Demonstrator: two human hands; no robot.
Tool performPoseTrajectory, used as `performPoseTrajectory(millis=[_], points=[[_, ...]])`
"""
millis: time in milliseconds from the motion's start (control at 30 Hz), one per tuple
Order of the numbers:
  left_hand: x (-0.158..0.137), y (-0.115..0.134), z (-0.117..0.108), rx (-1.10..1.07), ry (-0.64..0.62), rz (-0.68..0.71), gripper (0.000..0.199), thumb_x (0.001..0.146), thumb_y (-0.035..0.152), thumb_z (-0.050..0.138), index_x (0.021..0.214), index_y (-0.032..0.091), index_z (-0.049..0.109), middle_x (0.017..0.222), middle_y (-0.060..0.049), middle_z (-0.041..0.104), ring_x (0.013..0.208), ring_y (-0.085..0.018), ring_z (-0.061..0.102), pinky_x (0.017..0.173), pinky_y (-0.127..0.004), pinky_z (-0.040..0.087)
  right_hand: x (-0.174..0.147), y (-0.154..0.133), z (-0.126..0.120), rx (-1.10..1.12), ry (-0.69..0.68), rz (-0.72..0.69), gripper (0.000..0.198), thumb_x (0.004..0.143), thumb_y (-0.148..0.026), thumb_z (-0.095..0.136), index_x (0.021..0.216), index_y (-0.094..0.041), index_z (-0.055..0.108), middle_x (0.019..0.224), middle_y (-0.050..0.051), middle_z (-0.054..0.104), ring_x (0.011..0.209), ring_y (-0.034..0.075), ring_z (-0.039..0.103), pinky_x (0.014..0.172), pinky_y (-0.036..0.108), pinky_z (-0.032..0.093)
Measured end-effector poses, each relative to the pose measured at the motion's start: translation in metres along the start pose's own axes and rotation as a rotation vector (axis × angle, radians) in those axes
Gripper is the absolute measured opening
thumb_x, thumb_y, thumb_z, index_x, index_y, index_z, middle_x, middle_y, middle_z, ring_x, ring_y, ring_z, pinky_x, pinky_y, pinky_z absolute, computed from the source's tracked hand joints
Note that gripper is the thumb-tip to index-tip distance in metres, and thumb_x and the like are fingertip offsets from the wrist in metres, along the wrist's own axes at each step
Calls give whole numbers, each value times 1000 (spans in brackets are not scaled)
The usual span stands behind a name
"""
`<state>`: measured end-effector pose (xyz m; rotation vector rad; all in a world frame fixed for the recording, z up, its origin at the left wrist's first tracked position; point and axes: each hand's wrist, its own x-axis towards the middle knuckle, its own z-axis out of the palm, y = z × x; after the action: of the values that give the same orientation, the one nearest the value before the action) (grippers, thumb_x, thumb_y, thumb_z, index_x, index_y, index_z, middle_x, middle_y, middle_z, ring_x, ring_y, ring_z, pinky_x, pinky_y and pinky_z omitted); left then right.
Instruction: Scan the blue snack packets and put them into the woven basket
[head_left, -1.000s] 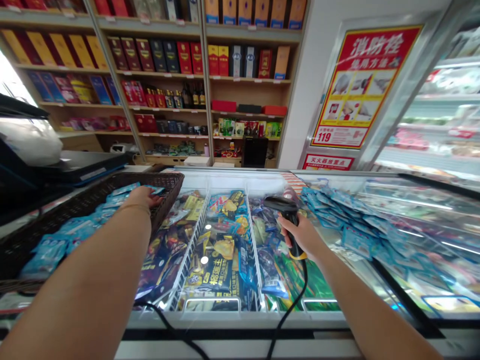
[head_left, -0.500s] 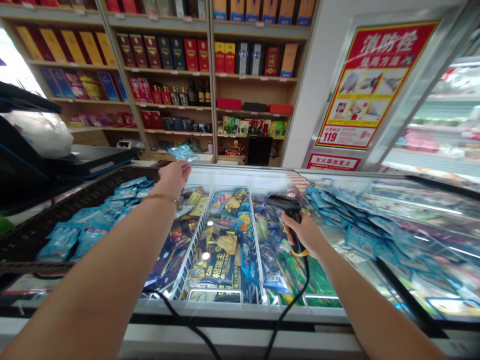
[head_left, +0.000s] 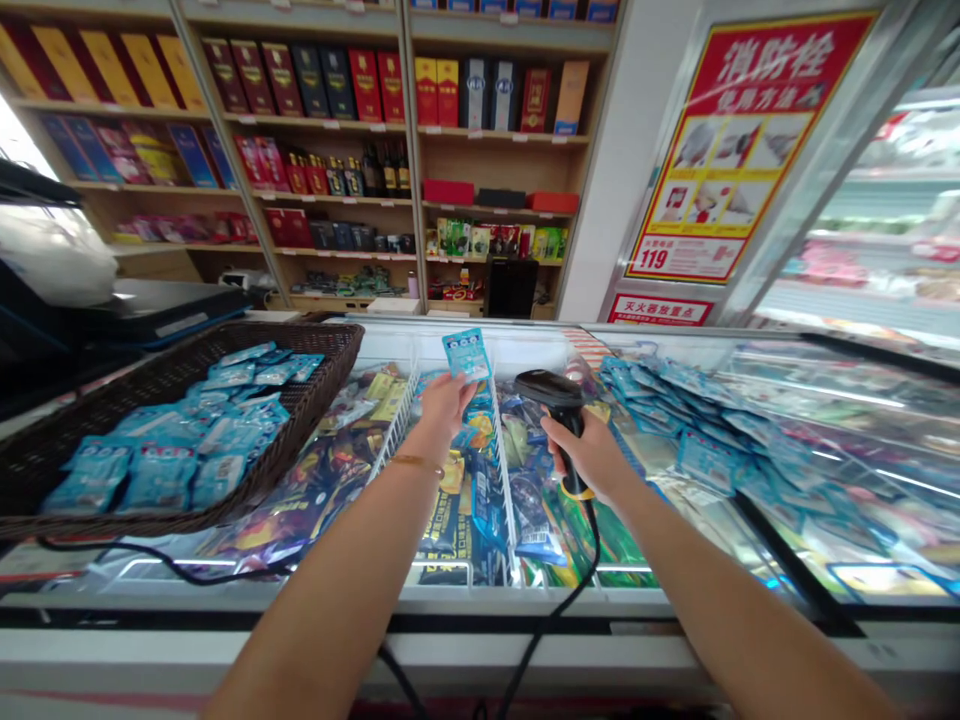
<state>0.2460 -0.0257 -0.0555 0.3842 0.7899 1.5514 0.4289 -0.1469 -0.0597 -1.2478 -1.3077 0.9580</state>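
A small light-blue packet point(head_left: 466, 354) is pinched at its lower edge by my left hand point(head_left: 445, 402), upright above the freezer. My right hand point(head_left: 589, 452) is wrapped round the handle of a black barcode scanner point(head_left: 553, 390), whose head points left toward the packet; a gap separates the two. At the left, a brown wicker basket point(head_left: 330, 370) holds several similar blue packets point(head_left: 202, 425). More blue packets point(head_left: 697, 425) lie in a spread pile on the freezer's glass at the right.
Below my hands, a chest freezer point(head_left: 360, 600) with white wire dividers point(head_left: 504, 480) holds bagged frozen goods. The scanner's black cable point(head_left: 551, 620) runs down over the front edge. Shelves of boxes point(head_left: 322, 130) stand behind, and a red poster point(head_left: 750, 150) hangs at the right.
My left hand has carried the blue packet from beside the basket rightward, close to the scanner. My right hand still grips the scanner and sits slightly further left in view.
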Motion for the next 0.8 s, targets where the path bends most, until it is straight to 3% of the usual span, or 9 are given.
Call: performPoseTrajectory(millis=[233,400,800], points=[[5,4,-7,27,112,29,29,77,-9,67,80,17,54,70,1,63,70,-12,68,79,-26,60,-8,-8,6,-48,-8,-4,38,81,-53,69,91,-20,51,58,-5,57,38,12,52,41,26,44],[4,-1,-7,67,78,44,28,83,-8,60,72,16,54,68,0,63,66,-9,65,78,-23,59,-11,-7,10,-80,-19,-14,37,81,-52,68,92,-21,52,56,-6,57,38,13,53,41,27,44],[11,-9,-14,134,-9,100,25,72,-1,76,72,16,58,71,1,63,73,-13,69,90,-31,57,-10,-5,13,-94,-16,-2,38,80,-54,69,90,-21,52,54,-5,57,37,13,52,41,27,45]])
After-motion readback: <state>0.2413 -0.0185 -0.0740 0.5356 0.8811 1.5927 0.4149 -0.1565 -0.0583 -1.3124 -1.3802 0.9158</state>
